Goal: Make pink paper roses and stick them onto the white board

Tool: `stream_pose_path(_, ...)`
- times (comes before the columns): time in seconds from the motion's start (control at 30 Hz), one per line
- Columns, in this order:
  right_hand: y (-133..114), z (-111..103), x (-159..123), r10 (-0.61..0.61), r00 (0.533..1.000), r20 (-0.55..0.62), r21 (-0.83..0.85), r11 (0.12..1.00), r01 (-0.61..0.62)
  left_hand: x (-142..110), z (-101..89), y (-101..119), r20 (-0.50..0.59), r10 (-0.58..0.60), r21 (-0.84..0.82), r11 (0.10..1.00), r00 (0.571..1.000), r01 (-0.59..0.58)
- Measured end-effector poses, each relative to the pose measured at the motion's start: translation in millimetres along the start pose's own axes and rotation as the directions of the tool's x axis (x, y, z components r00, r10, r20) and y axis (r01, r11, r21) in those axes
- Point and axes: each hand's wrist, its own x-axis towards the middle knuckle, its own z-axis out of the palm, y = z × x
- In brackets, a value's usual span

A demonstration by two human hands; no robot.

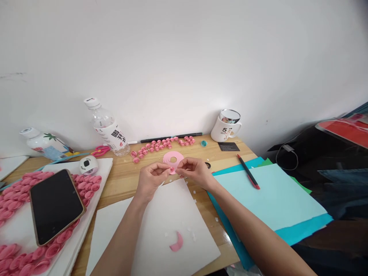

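Note:
Between my fingertips, just above the desk, is a small rolled pink paper flower (172,170). My left hand (153,177) pinches it from one side. My right hand (195,171) is closed at its other side, thumb and forefinger together by the paper. Behind the hands lies a pink paper ring (169,156) with a round hole, partly covered by the fingers. White sheets (165,214) spread below my hands, and a curved pink paper scrap (176,242) rests on them. Several finished pink paper rosettes (156,145) sit in rows toward the wall.
At left, a phone (56,207) lies on a board covered with pink rosettes (53,250). A clear bottle (110,130), a white mug (225,128) and a black pen (169,138) are by the wall. Blue paper sheets (267,195) bear a red-and-black pen (248,172) at right.

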Motion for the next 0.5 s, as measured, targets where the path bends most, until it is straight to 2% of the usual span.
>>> stream_pose_path(0.23, 5.6, 4.3, -6.2, 0.046, 0.99, -0.13, -0.108, 0.992, -0.06, -3.0, 6.1, 0.2, 0.014, 0.036, 0.08, 0.996, 0.999, -0.037)
stream_pose_path(0.5, 10.2, 0.1, -5.3, 0.038, 0.995, -0.092, -0.123, 0.991, -0.049, -5.4, 12.4, -1.2, 0.03, 0.083, 0.137, 0.987, 0.996, -0.086)
